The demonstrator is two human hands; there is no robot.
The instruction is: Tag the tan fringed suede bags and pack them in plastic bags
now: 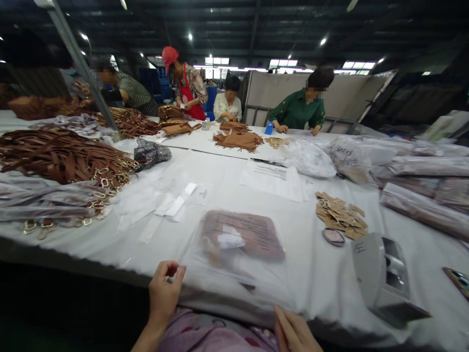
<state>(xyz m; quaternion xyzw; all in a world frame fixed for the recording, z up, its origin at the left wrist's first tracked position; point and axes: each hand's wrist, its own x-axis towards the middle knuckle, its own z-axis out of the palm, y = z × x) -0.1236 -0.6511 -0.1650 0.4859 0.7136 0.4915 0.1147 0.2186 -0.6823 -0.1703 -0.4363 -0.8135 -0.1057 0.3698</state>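
Note:
A clear plastic bag (234, 274) with printed lettering lies flat at the table's front edge. Inside it is a brown, rounded, flat item (262, 239), probably a leather bag, with a white paper piece (230, 238) on it. My left hand (164, 291) is at the plastic bag's left edge, its fingers curled and thumb close to the index finger, seemingly pinching the film. At the lower right corner of the plastic bag, my right hand (295, 331) has its fingers pressed together on the edge; its lower part is cut off by the frame.
Brown straps with gold clasps (62, 159) are heaped at left. Right of me are cardboard tags (340, 215), a round tin (333, 236), a metal dispenser (381, 274) and a phone (458, 281). Wrapped packages (428, 208) line the right side. Several co-workers stand or sit across the table.

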